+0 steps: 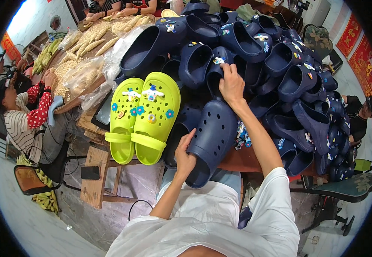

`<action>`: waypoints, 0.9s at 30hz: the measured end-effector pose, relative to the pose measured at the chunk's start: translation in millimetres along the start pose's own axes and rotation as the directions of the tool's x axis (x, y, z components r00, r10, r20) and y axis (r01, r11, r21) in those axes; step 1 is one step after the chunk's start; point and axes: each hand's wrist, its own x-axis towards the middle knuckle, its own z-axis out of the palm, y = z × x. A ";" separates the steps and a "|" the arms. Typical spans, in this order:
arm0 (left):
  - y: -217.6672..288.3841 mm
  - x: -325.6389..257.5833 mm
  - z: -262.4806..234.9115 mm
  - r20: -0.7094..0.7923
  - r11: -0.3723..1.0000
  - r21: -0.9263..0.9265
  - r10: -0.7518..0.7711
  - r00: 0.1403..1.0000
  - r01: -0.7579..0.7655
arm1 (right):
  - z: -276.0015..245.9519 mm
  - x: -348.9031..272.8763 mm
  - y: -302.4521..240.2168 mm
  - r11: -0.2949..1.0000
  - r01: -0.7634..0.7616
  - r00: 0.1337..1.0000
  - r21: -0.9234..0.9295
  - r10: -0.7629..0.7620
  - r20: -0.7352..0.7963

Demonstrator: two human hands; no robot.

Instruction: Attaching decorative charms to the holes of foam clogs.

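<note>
My left hand [185,155] grips a plain navy foam clog [214,130] by its opening. It carries no charms and its vent holes face up. Farther off, my right hand [232,85] reaches onto another navy clog [215,79] in the pile, fingertips pinched at a white charm [219,61] on its toe; whether it grips the charm or the clog's edge is hard to see. Left of these lies a pair of lime-green clogs [156,115] decorated with blue flowers and white character charms. Loose charms [242,136] lie partly hidden behind my right forearm.
A big heap of decorated navy clogs [295,81] covers the table's far and right sides. At left, people sit round a table [72,103] of corn. A phone [90,172] rests on a wooden stool [94,188]. Chairs [344,186] and another person [357,115] are at right.
</note>
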 end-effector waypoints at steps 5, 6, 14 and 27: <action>-1.1 -4.5 -1.4 -0.002 0.997 -0.079 -0.007 1.000 0.007 | -44.1 -10.6 9.3 0.997 0.068 0.997 0.035 -0.066 -0.050; -1.3 -5.6 -1.4 0.004 0.997 -0.076 -0.008 1.000 0.008 | -54.3 -16.8 11.9 0.996 0.066 0.997 0.052 -0.063 -0.054; 12.7 -7.5 -4.6 0.004 0.998 -0.004 -0.059 0.998 0.059 | -112.2 -72.3 35.0 0.979 -0.075 0.997 0.191 0.079 -0.011; 24.7 -26.4 -28.6 0.090 0.795 -0.505 -0.339 0.937 0.336 | -137.5 -146.6 48.0 0.811 -0.354 0.934 0.465 0.335 0.126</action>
